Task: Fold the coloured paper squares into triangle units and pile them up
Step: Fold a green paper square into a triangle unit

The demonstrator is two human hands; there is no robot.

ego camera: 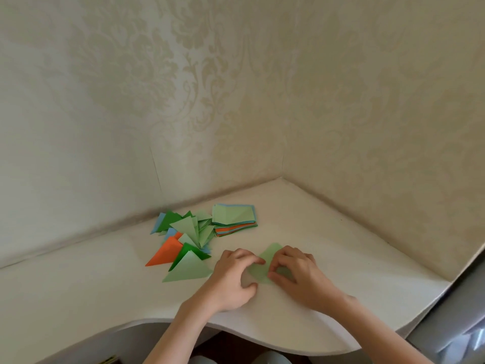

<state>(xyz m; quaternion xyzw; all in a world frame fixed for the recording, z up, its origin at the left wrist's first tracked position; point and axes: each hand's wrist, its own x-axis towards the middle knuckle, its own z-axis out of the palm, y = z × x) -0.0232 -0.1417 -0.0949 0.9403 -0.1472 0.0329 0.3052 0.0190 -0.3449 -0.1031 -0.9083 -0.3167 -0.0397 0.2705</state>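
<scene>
Both forearms come up from the bottom edge and meet over a light green paper square [265,261] lying flat on the white table [328,258], near its front edge. The left hand [233,277] is palm-down with the fingers curled; its fingertips press on the paper's left edge, and the thumb is stretched toward the paper's lower corner. The right hand [296,271] is also knuckles-up with the fingers bent, the fingertips pressing the right half of the sheet and the thumb tucked in against it. Whether either hand pinches the sheet or only presses it down is hard to tell, as the fingers cover much of it; the sheet's far corner shows free between the two hands.

Just left of the left hand lies a loose pile of folded triangle units [186,240]: a light green one [189,270] nearest, a dark green one [191,250] behind it, an orange one [166,253] to its left, and further green and blue ones reaching back toward the wall. Touching that pile at its far right stands a neat stack of unfolded squares [233,219], light green on top with orange and blue edges showing below.

The table sits in a corner of cream damask wallpaper [236,88]. No writing or labels can be read.
</scene>
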